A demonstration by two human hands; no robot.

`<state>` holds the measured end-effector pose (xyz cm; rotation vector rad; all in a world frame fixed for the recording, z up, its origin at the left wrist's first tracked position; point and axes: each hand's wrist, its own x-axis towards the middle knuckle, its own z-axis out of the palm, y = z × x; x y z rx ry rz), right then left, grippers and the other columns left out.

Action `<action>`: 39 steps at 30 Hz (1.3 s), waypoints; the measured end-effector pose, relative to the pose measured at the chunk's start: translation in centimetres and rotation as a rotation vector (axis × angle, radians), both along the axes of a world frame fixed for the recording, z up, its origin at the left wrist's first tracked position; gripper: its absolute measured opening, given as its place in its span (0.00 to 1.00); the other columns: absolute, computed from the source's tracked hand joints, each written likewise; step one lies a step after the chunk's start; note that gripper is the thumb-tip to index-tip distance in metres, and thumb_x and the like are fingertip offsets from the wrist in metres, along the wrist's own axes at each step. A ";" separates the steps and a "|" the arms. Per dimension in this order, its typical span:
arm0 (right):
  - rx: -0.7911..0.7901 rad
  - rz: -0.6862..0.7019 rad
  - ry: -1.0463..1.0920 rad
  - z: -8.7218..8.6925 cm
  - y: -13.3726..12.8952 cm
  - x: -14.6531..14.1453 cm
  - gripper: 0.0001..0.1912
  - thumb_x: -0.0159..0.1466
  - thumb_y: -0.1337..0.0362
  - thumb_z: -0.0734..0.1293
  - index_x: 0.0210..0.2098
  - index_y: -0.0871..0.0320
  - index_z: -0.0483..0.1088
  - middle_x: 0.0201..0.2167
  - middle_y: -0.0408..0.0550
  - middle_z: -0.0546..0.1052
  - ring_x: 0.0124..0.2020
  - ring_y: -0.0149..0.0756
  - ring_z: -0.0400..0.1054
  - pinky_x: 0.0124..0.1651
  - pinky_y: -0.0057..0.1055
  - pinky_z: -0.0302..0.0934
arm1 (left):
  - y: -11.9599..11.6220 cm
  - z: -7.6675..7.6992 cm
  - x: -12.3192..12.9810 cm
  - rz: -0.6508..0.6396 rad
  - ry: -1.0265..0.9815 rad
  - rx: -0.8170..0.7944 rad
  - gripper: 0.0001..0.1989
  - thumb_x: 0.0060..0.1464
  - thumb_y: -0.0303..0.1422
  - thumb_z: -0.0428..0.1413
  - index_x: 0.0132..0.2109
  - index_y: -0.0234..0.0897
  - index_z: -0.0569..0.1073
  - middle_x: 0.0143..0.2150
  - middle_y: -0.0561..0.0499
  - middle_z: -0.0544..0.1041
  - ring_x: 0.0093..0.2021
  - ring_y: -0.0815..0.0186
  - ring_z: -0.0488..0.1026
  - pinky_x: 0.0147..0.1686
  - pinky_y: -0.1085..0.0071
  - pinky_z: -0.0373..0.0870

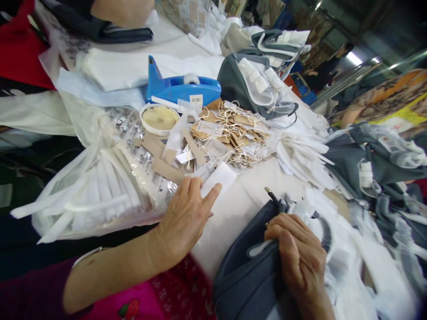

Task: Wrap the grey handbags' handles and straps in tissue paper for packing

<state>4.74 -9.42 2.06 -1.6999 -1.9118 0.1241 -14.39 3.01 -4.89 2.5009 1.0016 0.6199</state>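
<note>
My left hand (pixel 187 213) has its fingers and thumb on a folded white sheet (pixel 223 175), gripping its near end. My right hand (pixel 296 253) is closed around the upper edge of a dark blue-grey handbag (pixel 247 271), whose mouth gapes toward the left. A dark strap end with a gold-coloured tip (pixel 271 195) sticks up from the bag. Beyond my left hand lie a heap of brown tags with white strings (pixel 233 133) and loose strips of brown card (pixel 167 171).
A blue tape dispenser (pixel 173 86) and a round shallow lid (pixel 159 119) stand behind the card. Left is a clear bag of white tubes (pixel 110 182). More bags (pixel 367 153) with white wrapping crowd the right. Another person's arm (pixel 123 11) is at the top.
</note>
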 end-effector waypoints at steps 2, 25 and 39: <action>0.010 0.005 0.003 0.0 -0.2 0.1 0.15 0.68 0.73 0.51 0.29 0.58 0.63 0.28 0.48 0.68 0.32 0.35 0.64 0.38 0.38 0.54 | 0.3 0.4 -0.1 -0.048 -0.058 -0.084 0.30 0.51 0.22 0.56 0.60 0.42 0.61 0.46 0.44 0.62 0.47 0.56 0.64 0.48 0.55 0.69; 0.064 0.065 -0.065 -0.3 -0.4 -0.9 0.14 0.66 0.75 0.52 0.26 0.59 0.60 0.23 0.44 0.63 0.27 0.31 0.56 0.36 0.35 0.50 | -1.1 -0.7 5.9 -0.511 -0.507 -1.050 0.28 0.39 0.25 0.61 0.53 0.36 0.74 0.42 0.49 0.71 0.39 0.65 0.68 0.40 0.71 0.67; -0.016 0.076 -0.135 -1.6 1.0 -1.3 0.18 0.68 0.71 0.54 0.23 0.58 0.61 0.22 0.44 0.64 0.24 0.30 0.57 0.32 0.32 0.51 | 0.6 0.0 -0.9 -0.754 -0.374 -0.575 0.24 0.60 0.20 0.45 0.60 0.40 0.68 0.64 0.45 0.64 0.63 0.62 0.62 0.63 0.61 0.59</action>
